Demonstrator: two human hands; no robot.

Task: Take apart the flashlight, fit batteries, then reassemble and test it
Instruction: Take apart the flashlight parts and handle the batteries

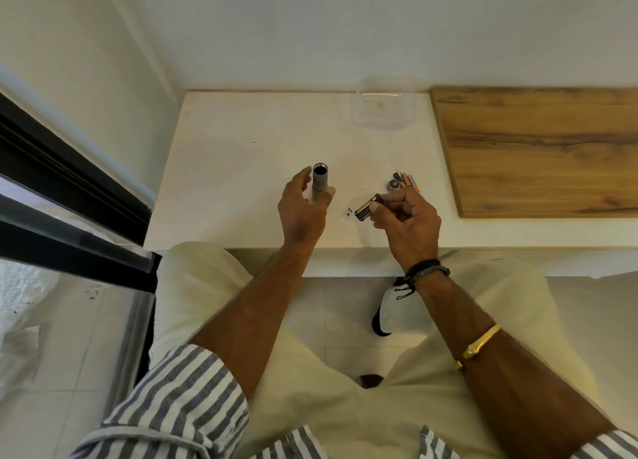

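The flashlight tube [319, 182] is open in the left hand [303, 213]. The right hand [409, 222] pinches the battery holder [366, 210], not in yet.

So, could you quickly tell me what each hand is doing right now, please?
Left hand: closed around the upright flashlight body, open end up.
Right hand: pinching the battery holder in its fingertips.

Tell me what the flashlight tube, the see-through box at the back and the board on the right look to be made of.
Flashlight tube: probably metal, matte grey with a brighter rim at its open end.
Box: clear plastic, the tabletop shows through its walls.
Board: wood or wood-look laminate, with brown grain streaks; which one cannot be told.
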